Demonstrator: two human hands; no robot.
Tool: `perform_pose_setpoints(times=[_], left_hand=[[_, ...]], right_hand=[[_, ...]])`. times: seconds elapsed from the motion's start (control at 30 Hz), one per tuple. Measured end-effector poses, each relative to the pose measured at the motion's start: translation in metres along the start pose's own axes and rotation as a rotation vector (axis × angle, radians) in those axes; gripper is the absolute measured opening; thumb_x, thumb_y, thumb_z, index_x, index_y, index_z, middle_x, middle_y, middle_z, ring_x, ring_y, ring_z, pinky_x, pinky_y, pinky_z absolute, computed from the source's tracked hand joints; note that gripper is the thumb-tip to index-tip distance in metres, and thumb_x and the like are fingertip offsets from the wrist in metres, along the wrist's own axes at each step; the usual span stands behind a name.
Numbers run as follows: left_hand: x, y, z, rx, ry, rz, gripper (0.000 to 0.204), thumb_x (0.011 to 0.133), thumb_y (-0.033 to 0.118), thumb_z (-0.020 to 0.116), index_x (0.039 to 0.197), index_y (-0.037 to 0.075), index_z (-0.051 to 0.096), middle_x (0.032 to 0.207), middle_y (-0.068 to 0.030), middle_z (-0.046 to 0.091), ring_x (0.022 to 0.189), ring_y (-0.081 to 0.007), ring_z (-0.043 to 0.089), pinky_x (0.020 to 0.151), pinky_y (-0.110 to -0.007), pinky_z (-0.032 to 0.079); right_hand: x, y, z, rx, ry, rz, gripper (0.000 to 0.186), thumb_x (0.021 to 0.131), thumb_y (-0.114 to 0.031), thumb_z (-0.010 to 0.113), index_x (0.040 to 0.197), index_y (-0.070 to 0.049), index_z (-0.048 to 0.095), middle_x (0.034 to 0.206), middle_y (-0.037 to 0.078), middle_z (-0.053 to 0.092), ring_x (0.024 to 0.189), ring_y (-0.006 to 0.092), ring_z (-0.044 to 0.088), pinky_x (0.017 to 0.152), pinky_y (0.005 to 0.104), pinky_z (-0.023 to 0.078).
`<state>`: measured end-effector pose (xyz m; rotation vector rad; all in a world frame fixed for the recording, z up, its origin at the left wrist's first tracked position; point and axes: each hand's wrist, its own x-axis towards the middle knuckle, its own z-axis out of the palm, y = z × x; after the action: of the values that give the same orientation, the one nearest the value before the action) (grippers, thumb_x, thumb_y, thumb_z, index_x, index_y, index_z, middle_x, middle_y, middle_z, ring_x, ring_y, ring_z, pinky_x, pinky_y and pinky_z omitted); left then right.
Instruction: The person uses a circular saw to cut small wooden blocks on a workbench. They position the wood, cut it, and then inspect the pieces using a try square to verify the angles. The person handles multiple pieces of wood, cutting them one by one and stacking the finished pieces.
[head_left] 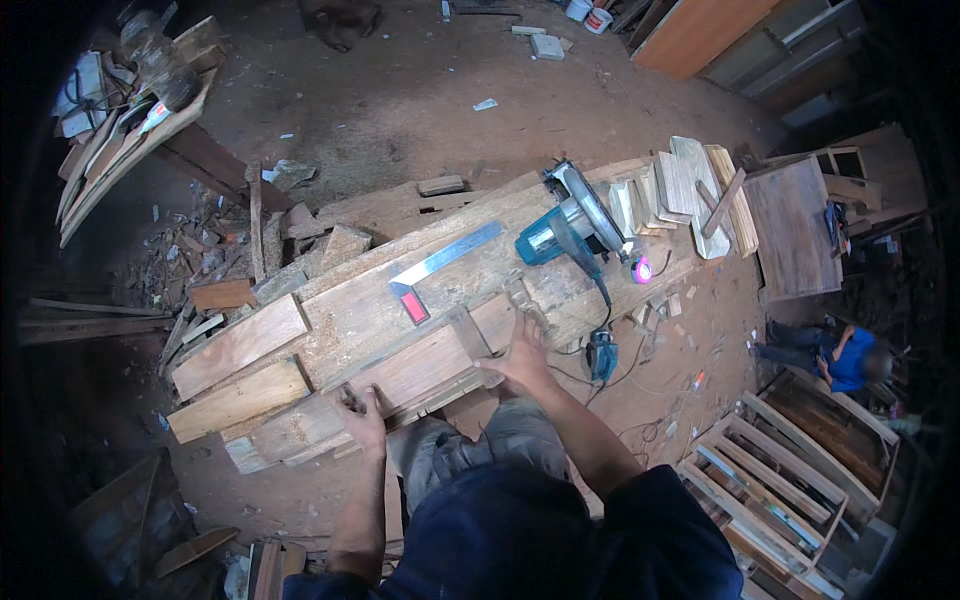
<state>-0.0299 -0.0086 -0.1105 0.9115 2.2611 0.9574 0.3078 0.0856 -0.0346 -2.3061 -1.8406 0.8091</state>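
A reddish-brown wooden board (415, 375) lies along the near edge of the workbench (370, 272). My left hand (362, 420) is at its left end, with fingers curled and closed over the wood there. On the right, my right hand (524, 358) rests open, thumb and fingers apart, its thumb beside a short wooden strip (468, 336) that lies across the board. What is under my right palm is hidden. Beyond my hands lies a try square (450, 256) with a metal blade and a red-marked handle. A teal circular saw (568, 226) stands farther right.
Short wooden pieces (668, 190) and a pink tape measure (641, 269) sit at the bench's right. Two loose boards (240, 345) lie left. A teal power tool (602, 355) with a cable is at the near right. A person in blue (850, 358) sits near wooden frames (770, 490).
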Motion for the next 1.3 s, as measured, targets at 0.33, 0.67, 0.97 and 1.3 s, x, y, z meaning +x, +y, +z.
perform_pose_setpoints(times=[0.33,0.67,0.97,1.3], left_hand=[[0.038,-0.04,-0.014,-0.132,-0.36,-0.165,0.058,0.087,0.037,0.083,0.12,-0.005,0.061,0.084,-0.003,0.063,0.077,-0.0124,0.056,0.071,-0.028,0.049],[0.04,-0.026,-0.026,0.126,-0.314,-0.082,0.054,0.087,0.043,0.081,0.117,0.001,0.064,0.083,-0.0077,0.067,0.077,-0.0228,0.063,0.075,-0.038,0.052],[0.058,-0.07,-0.121,0.301,-0.171,0.136,0.057,0.092,0.026,0.077,0.137,0.003,0.052,0.13,-0.0235,0.058,0.114,-0.0397,0.059,0.102,-0.046,0.046],[0.052,-0.012,-0.103,0.723,-0.513,0.839,0.117,0.063,0.048,0.091,0.158,0.009,0.034,0.146,-0.0224,0.044,0.133,-0.0431,0.041,0.118,-0.056,0.028]], right_hand=[[0.017,-0.028,0.027,0.028,0.041,0.135,0.149,0.048,-0.053,0.099,0.156,0.007,0.016,0.149,0.032,0.037,0.139,0.0484,0.037,0.118,0.053,0.032],[0.017,-0.04,0.013,0.075,0.027,0.172,0.136,0.051,-0.046,0.098,0.153,0.01,0.027,0.145,0.035,0.043,0.14,0.0521,0.037,0.117,0.0534,0.034],[0.015,-0.021,0.092,0.677,0.085,0.066,0.072,0.08,-0.02,0.086,0.141,0.004,0.056,0.135,0.023,0.064,0.123,0.0289,0.064,0.103,0.037,0.05],[-0.045,-0.075,0.075,0.207,0.35,-0.332,0.03,0.085,-0.012,0.075,0.112,-0.002,0.064,0.114,0.017,0.059,0.11,0.0394,0.057,0.095,0.0464,0.047]])
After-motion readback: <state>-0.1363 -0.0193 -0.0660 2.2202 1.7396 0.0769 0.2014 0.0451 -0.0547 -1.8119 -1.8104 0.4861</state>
